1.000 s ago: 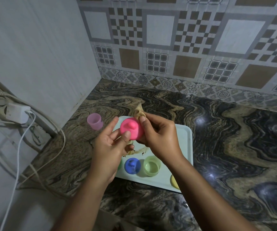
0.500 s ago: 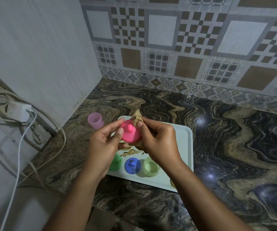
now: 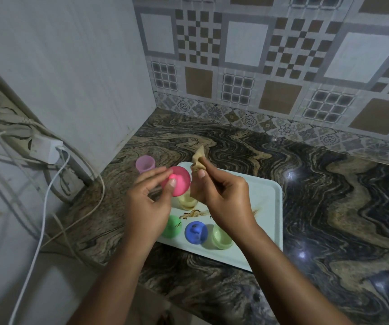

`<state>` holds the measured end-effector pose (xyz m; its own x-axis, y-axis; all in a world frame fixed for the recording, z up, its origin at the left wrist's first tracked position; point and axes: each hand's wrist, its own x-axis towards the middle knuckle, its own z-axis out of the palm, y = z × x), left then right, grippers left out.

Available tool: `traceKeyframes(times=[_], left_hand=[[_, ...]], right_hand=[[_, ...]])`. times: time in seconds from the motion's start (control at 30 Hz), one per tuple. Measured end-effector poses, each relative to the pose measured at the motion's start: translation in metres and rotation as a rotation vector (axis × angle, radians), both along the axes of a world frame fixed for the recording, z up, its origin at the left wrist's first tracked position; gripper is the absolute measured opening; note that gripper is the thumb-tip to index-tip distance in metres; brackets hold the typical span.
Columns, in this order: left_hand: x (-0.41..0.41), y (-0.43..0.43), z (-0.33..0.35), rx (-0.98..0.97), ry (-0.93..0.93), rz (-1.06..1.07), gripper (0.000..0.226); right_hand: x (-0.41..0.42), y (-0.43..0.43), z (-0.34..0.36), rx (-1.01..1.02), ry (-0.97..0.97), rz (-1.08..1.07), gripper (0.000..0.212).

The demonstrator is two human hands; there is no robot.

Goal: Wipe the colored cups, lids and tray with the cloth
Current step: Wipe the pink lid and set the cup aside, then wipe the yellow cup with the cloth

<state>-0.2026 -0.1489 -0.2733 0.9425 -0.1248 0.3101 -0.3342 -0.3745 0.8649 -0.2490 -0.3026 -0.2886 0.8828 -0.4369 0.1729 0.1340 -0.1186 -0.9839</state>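
Note:
My left hand (image 3: 147, 202) pinches a pink lid (image 3: 180, 180) by its knob, above the left end of the pale tray (image 3: 262, 202). Just to its right, my right hand (image 3: 226, 200) grips a crumpled beige cloth (image 3: 198, 160), apart from the lid. On the tray stand a yellow cup (image 3: 187, 201), a green lid (image 3: 173, 227), a blue lid (image 3: 196, 232) and a light green cup (image 3: 221, 238). Brown smears (image 3: 192, 214) mark the tray's middle. A pink cup (image 3: 144, 163) stands on the counter left of the tray.
The marble counter (image 3: 329, 207) runs right of the tray. A tiled wall (image 3: 259, 66) backs it and a plain panel (image 3: 71, 78) closes the left side. White cables and a charger (image 3: 45, 148) hang off the left edge.
My right hand has drawn the cloth off the pink lid and to the right. My left hand now holds the lid alone, shifted slightly left.

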Motion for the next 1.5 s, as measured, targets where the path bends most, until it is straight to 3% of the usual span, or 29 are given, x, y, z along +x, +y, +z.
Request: traceKeyframes(times=[0.17,0.3,0.43,0.73,0.9,1.13,1.5], left_hand=[[0.047,0.026,-0.013,0.139,-0.084,0.098,0.023],[0.100,0.046,-0.025,0.248,-0.100,0.157,0.022],[0.142,0.052,-0.033,0.330,-0.056,0.197,0.024],[0.181,0.034,-0.071,0.483,0.075,0.168,0.022],[0.190,0.024,-0.091,0.499,0.143,0.164,0.021],[0.200,0.020,-0.106,0.434,0.188,0.127,0.023],[0.197,0.018,-0.120,0.598,0.105,0.108,0.030]], right_hand=[[0.051,-0.004,-0.015,-0.634,-0.196,-0.099,0.035],[0.113,-0.004,-0.040,-0.960,-0.063,0.097,0.046],[0.157,0.001,-0.057,-1.135,0.060,0.241,0.063],[0.205,0.022,-0.076,-1.156,0.209,0.340,0.058],[0.218,0.024,-0.089,-0.992,0.161,0.287,0.050],[0.228,0.016,-0.096,-0.956,0.155,0.221,0.042],[0.218,0.013,-0.090,-0.846,0.047,0.099,0.035]])
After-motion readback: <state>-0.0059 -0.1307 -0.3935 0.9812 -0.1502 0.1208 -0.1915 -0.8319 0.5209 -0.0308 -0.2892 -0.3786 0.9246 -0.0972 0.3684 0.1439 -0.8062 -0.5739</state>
